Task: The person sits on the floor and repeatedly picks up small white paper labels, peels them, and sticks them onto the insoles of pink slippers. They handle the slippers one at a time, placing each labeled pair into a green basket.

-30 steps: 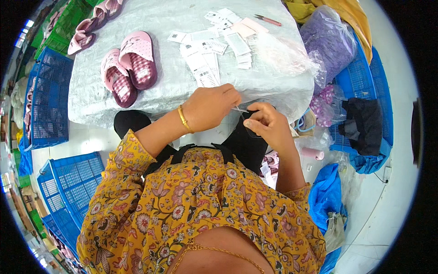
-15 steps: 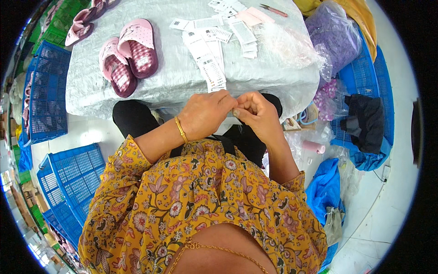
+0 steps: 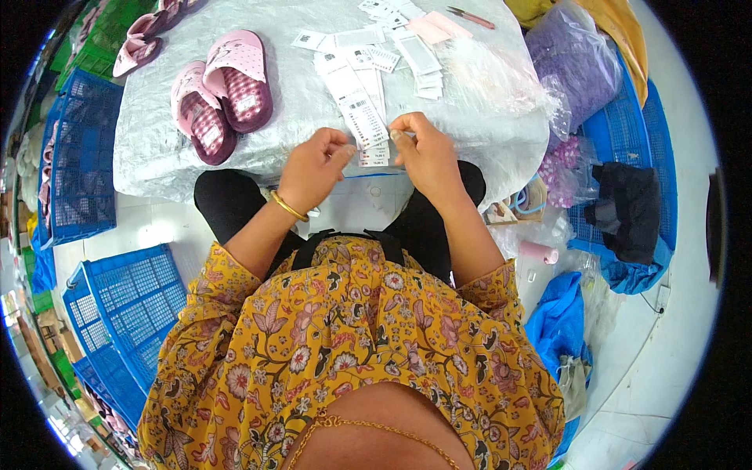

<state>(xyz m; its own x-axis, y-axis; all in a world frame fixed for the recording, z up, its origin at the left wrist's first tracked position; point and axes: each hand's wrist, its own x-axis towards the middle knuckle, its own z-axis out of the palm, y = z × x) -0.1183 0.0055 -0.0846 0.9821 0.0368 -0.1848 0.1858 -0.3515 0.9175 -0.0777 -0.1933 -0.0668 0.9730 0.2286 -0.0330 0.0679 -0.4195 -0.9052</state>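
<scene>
Both my hands are over the front edge of the table, on either side of a white printed label strip (image 3: 362, 117). My left hand (image 3: 315, 168) is just left of the strip's near end, fingers half curled and thumb apart from them; nothing shows in it. To the right of the strip, my right hand (image 3: 427, 160) has bent fingers and a thumb held a little apart. Its fingertips are close to the strip's edge; whether they touch it I cannot tell. More white labels (image 3: 419, 55) lie behind. A pair of pink slippers (image 3: 235, 82) with dark red soles rests left of them.
A plastic-wrapped table (image 3: 298, 102) spans the front. A pen-like tool (image 3: 470, 17) and clear plastic bags (image 3: 497, 74) lie on it. Blue crates (image 3: 129, 305) stand at the left. At the right are a blue basket (image 3: 627, 117), a purple bundle (image 3: 576, 59) and dark cloth (image 3: 627, 211).
My hands were together above my lap, fingertips meeting. They have parted and moved forward to the label strip, the left one going left. The slippers have stayed put.
</scene>
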